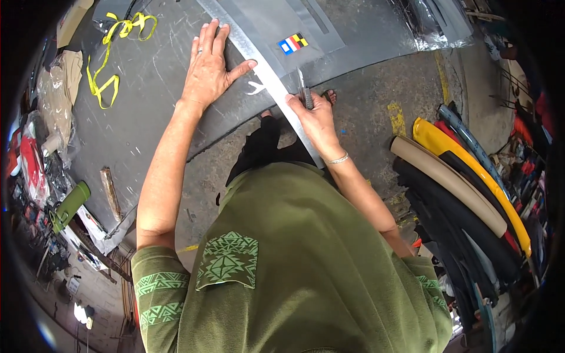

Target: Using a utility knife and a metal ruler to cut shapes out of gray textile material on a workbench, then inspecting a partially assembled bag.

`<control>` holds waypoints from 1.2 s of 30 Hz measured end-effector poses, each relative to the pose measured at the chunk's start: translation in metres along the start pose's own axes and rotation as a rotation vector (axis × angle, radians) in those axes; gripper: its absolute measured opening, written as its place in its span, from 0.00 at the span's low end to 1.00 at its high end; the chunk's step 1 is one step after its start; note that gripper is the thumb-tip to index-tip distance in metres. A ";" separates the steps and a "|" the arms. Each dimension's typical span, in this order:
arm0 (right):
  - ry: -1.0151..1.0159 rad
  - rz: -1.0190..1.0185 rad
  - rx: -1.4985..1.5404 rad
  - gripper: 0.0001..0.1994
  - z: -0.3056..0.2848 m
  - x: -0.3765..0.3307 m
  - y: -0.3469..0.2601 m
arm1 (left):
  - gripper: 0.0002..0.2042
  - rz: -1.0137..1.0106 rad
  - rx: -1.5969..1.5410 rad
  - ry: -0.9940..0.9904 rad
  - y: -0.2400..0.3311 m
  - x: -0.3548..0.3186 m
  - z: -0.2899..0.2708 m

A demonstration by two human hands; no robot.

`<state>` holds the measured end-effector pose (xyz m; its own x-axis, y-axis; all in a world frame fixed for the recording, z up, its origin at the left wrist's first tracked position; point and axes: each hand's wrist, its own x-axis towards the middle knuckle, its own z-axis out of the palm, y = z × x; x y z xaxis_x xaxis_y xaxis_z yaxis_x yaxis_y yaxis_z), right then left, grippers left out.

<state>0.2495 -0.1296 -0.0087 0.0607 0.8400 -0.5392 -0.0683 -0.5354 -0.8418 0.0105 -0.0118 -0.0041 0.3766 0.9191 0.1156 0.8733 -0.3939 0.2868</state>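
A long metal straightedge (272, 83) lies diagonally across the dark grey table, along the edge of a grey sheet (347, 26). My left hand (206, 75) is open with its palm down on the table. Its thumb reaches onto the straightedge, and its fingertips come up close to the same edge. In my right hand (321, 125) is a snap-off utility knife (305, 89), its blade out and pointing away from me. That hand is over the straightedge near the table's front edge. On the sheet sits a small multicoloured patch (292, 43). A white scrap (255, 88) lies beside the straightedge.
A yellow measuring tape (107, 65) lies loosely curled at the table's far left. Rolls of material in yellow (465, 165), beige (447, 185) and black lean at the right. A wooden stick (110, 191) and a green roll (70, 206) are at the left.
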 end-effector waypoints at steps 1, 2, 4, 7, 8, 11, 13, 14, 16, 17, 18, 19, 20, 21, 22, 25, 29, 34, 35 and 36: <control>0.001 -0.001 -0.001 0.10 0.000 0.000 0.000 | 0.51 0.001 -0.002 -0.005 0.000 0.000 0.000; 0.004 0.004 0.000 0.10 0.000 0.000 0.002 | 0.51 -0.001 -0.012 -0.006 0.000 0.000 -0.001; 0.028 -0.012 -0.020 0.10 0.001 0.002 0.006 | 0.51 -0.002 -0.023 -0.010 -0.001 0.001 -0.001; 0.020 -0.023 -0.047 0.10 -0.001 0.003 0.009 | 0.51 -0.001 -0.026 -0.012 0.000 0.001 -0.002; 0.021 -0.020 -0.047 0.10 -0.001 0.003 0.010 | 0.51 -0.001 -0.030 -0.011 0.000 0.001 -0.003; 0.034 -0.035 -0.069 0.10 0.000 0.002 0.009 | 0.51 -0.005 -0.035 -0.010 0.000 0.001 -0.003; 0.030 -0.020 -0.056 0.10 0.000 0.001 0.007 | 0.51 -0.007 -0.035 -0.010 0.001 0.001 -0.003; 0.032 -0.017 -0.056 0.10 -0.001 0.001 0.008 | 0.51 -0.008 -0.035 -0.007 0.001 0.002 -0.003; 0.042 -0.034 -0.083 0.13 -0.001 0.002 0.010 | 0.51 -0.011 -0.035 -0.007 0.001 0.002 -0.003; 0.041 -0.031 -0.083 0.13 -0.001 0.002 0.010 | 0.51 -0.008 -0.035 -0.002 0.001 0.001 -0.003; 0.043 -0.062 -0.099 0.13 -0.001 0.002 0.010 | 0.51 -0.005 -0.035 0.004 0.001 0.001 -0.003; 0.045 -0.094 -0.116 0.13 -0.001 0.001 0.008 | 0.51 -0.005 -0.037 0.001 0.001 0.001 -0.003; 0.046 -0.091 -0.116 0.13 -0.002 0.001 0.007 | 0.51 -0.005 -0.038 0.001 0.001 0.001 -0.003; 0.045 -0.107 -0.135 0.12 -0.002 0.001 0.005 | 0.51 -0.005 -0.039 0.001 0.002 0.002 -0.003; 0.045 -0.123 -0.153 0.12 -0.002 0.000 0.004 | 0.51 -0.005 -0.040 -0.001 0.002 0.002 -0.003; 0.028 -0.054 -0.120 0.10 -0.002 -0.001 0.004 | 0.51 -0.008 -0.043 -0.004 0.002 0.002 -0.004; 0.030 -0.037 -0.087 0.09 0.000 -0.002 0.004 | 0.49 -0.015 -0.050 -0.010 0.002 0.002 -0.004; 0.026 -0.049 -0.069 0.08 0.000 0.000 0.009 | 0.48 -0.007 -0.053 -0.021 0.002 0.002 -0.004; 0.026 -0.047 -0.069 0.08 0.000 0.000 0.009 | 0.48 -0.001 -0.051 -0.016 0.001 0.002 -0.004; 0.026 -0.048 -0.085 0.08 0.000 0.000 0.009 | 0.49 0.005 -0.049 -0.010 0.001 0.002 -0.004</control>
<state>0.2493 -0.1349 -0.0162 0.0876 0.8629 -0.4978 0.0198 -0.5011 -0.8652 0.0107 -0.0106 0.0000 0.3847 0.9168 0.1074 0.8550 -0.3978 0.3328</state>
